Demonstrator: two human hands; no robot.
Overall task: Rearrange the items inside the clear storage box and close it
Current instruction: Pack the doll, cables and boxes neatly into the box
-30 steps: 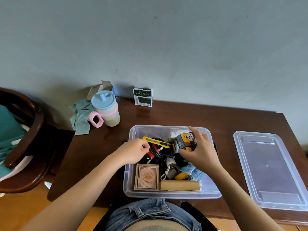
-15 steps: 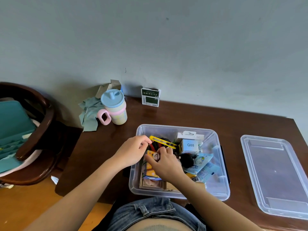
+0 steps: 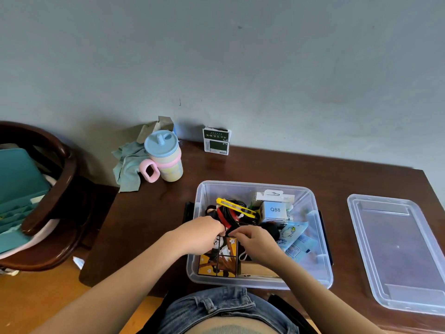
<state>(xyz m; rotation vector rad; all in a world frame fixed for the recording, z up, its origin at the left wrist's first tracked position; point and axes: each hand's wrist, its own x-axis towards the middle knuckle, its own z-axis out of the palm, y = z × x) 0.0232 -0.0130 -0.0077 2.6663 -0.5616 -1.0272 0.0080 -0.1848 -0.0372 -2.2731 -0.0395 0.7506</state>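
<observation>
The clear storage box (image 3: 255,184) stands open on the brown table, full of small items. An orange picture cube with a panda (image 3: 219,262) stands in its near left corner. My left hand (image 3: 201,236) curls over the cube's upper left edge. My right hand (image 3: 258,242) pinches its top right corner. Behind the hands lie a yellow utility knife (image 3: 237,208), black cables (image 3: 228,214), a white Q88 box (image 3: 275,210) and blue packets (image 3: 296,237). A wooden box (image 3: 258,271) lies along the near wall. The clear lid (image 3: 395,251) lies flat to the right of the box.
A pastel sippy cup (image 3: 166,160) and a teal cloth (image 3: 128,168) sit at the table's far left. A green and white carton (image 3: 216,141) leans against the wall. A dark wooden chair (image 3: 57,189) with teal items stands left of the table (image 3: 277,165).
My right hand carried the picture cube from the box's far side to the near left corner, covering the rose frame. My left hand left the cables and came down onto the cube.
</observation>
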